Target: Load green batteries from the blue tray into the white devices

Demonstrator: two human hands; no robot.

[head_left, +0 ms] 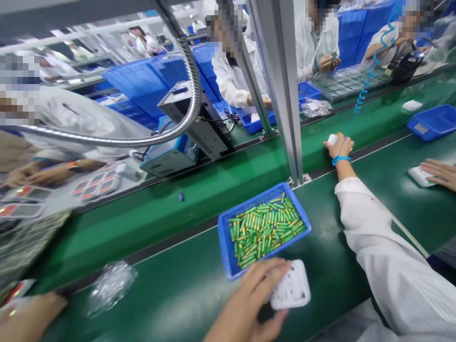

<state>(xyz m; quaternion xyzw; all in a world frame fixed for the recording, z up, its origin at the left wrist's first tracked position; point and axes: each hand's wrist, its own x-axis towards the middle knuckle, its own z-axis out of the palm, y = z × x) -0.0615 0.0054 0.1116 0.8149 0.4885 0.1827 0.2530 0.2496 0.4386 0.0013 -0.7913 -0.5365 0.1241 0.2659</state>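
Note:
My left hand (249, 304) is at the near edge of the green belt, its fingers wrapped over a white square device (292, 287). Just beyond it sits a blue tray (225, 237) full of green and gold batteries (265, 230). My right arm, in a white sleeve, reaches far across the belt. My right hand (340, 147), with a blue wrist strap (341, 160), is closed over a small white object (332, 139) on the far lane.
A metal post (285, 95) rises behind the tray, with a flexible hose (188, 85) to its left. Crumpled clear plastic (110, 285) lies at the near left. Another person's hand (440, 173) rests on a white device at right. Workers sit opposite among blue bins (432, 122).

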